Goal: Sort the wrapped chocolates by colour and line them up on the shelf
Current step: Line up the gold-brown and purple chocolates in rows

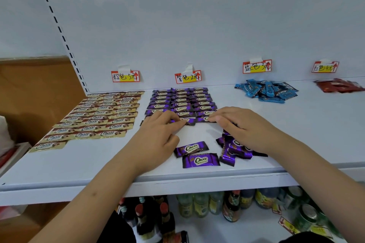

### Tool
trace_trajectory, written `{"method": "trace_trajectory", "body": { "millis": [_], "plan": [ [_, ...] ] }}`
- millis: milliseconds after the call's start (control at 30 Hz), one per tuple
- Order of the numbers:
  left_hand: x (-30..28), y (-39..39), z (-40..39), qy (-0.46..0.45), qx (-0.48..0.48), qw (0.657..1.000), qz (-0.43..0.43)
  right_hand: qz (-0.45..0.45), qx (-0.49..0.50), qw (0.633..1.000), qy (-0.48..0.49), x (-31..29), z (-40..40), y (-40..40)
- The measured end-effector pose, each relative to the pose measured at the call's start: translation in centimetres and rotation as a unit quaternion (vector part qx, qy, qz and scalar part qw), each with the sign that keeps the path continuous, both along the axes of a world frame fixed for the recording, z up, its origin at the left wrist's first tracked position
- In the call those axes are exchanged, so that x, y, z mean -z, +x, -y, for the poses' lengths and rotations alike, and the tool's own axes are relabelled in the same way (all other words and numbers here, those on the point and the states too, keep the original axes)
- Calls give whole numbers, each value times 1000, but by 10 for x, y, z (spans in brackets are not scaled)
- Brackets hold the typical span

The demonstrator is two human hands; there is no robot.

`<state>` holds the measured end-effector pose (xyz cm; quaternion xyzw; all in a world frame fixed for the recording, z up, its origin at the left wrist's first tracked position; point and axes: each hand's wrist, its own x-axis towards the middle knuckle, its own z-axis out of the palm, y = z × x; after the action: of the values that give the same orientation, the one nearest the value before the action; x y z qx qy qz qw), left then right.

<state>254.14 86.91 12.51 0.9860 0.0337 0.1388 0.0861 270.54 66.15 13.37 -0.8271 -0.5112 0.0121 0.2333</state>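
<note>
Purple wrapped chocolates [181,102] lie in three neat columns on the white shelf [79,163] under the purple label [188,77]. My left hand [158,136] has its fingertips down on the front purple chocolate [189,121] of the middle column. My right hand [245,126] reaches left, its fingers resting on the front chocolate [204,118] of the right column. Two loose purple chocolates [200,160] lie near the shelf edge, and a small purple heap [230,152] sits under my right hand. Gold-brown chocolates [102,116] are lined up on the left.
A loose blue pile [266,90] and a red pile [339,86] lie at the back right under their labels. Bottles and jars [197,205] stand on the lower shelf. A slotted upright [59,29] bounds the shelf on the left.
</note>
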Motion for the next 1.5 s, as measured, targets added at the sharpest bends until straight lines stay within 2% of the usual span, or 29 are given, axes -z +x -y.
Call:
{"method": "trace_trajectory", "body": {
  "millis": [567, 867, 1033, 1167, 1500],
  "plan": [
    [-1, -2, 0, -20, 8, 1000, -22, -18, 5, 999, 41, -2, 1, -3],
    [-2, -2, 1, -22, 10, 999, -22, -18, 5, 999, 29, -1, -1, -1],
    [-2, 0, 1, -37, -12, 999, -32, 11, 6, 1000, 18, 0, -1, -1],
    [0, 2, -1, -54, -15, 997, -61, -18, 12, 1000, -18, -1, -2, -2],
    [2, 1, -2, -67, -7, 996, -55, -44, -8, 998, -40, -4, -4, -4]
  ]
}}
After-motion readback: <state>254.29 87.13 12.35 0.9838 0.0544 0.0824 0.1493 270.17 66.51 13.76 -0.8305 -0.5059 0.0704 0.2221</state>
